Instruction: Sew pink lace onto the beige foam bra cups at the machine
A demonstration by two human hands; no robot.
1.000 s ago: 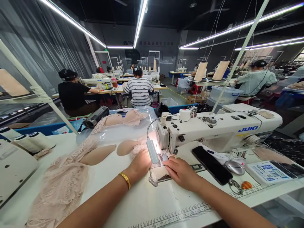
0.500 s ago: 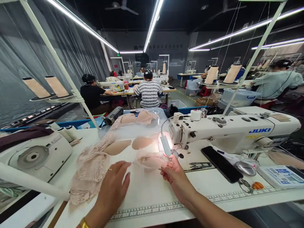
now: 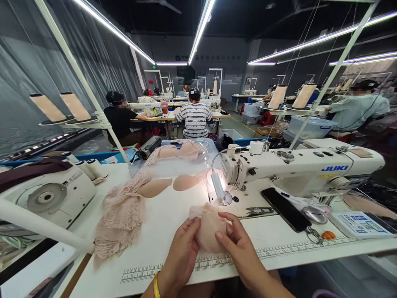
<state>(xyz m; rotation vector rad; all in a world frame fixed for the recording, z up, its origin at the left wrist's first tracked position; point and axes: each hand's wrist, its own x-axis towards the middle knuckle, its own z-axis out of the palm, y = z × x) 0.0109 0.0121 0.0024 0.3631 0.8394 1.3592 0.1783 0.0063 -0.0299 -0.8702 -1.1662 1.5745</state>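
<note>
Between my two hands is a beige bra cup [image 3: 212, 231] with sheer lace fabric along its top, raised over the front of the table. My left hand [image 3: 185, 244] pinches its left edge, thumb on the near face. My right hand [image 3: 238, 240] grips the right side, with the thumb pressed on the cup and the fingers partly behind it. Beyond them stands a white sewing machine [image 3: 297, 165] with its lamp [image 3: 218, 184] lit over the needle area. Two loose beige cup pieces [image 3: 186, 183] lie behind my hands, beside a heap of beige lace [image 3: 120, 219].
Thread snips [image 3: 259, 211], a black phone [image 3: 285, 210], a key ring [image 3: 314, 235] and a flat box [image 3: 361, 223] lie to the right. A printed ruler [image 3: 269, 250] runs along the front edge. Another machine [image 3: 46, 198] stands left. Co-workers sit farther back.
My left hand has moved right and closed on the bra cup. My right hand has brought the cup nearer, away from the machine's needle area, and now holds it upright.
</note>
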